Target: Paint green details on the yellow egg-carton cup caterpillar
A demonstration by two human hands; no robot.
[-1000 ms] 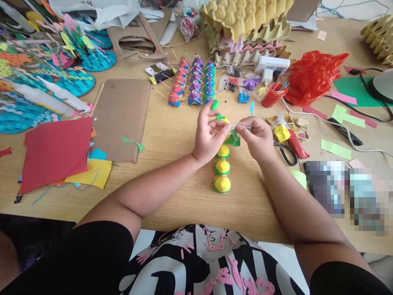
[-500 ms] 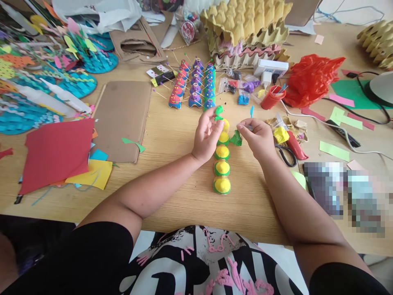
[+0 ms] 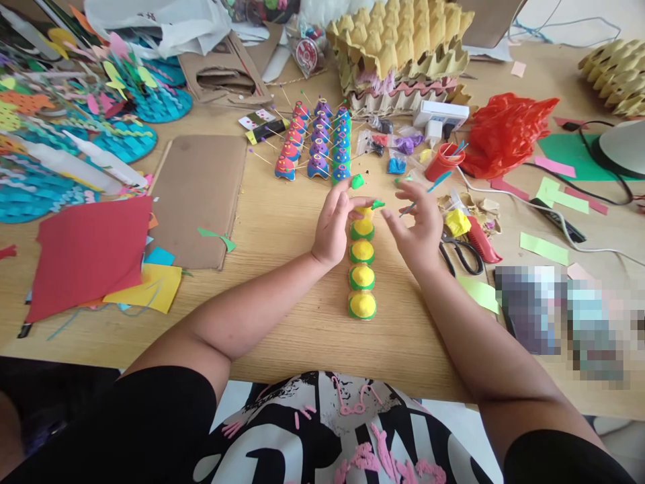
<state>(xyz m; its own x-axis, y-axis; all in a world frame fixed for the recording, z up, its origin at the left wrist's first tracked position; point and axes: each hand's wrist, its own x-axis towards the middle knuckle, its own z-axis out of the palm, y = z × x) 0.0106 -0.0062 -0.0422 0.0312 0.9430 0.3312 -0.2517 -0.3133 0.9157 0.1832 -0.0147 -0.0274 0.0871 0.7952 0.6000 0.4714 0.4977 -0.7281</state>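
A row of egg-carton cups point(image 3: 362, 277), covered in yellow and green clay, runs toward me on the table. Over its far end is my left hand point(image 3: 332, 228), fingers spread, carrying a lump of green clay point(image 3: 357, 181) on one fingertip. A smaller green clay piece point(image 3: 377, 204) is at the tip of another of its fingers. Just to the right, my right hand point(image 3: 420, 232) has a thin blue modelling tool point(image 3: 439, 181) lodged between its fingers. Its thumb points toward the small green piece; whether they touch I cannot tell. The hands partly hide the farthest cups.
Behind stand three decorated carton rows point(image 3: 318, 144) with pins sticking out. Egg trays point(image 3: 398, 47) are stacked at the back. Scissors point(image 3: 461, 255), yellow clay point(image 3: 457, 222) and a red cup point(image 3: 445, 161) lie to the right. Cardboard point(image 3: 199, 202) and red paper point(image 3: 91, 255) are left.
The green lump beneath my right hand is no longer seen there. My right hand has opened its pinch, and the blue tool now shows across it. A small green piece shows at a left fingertip.
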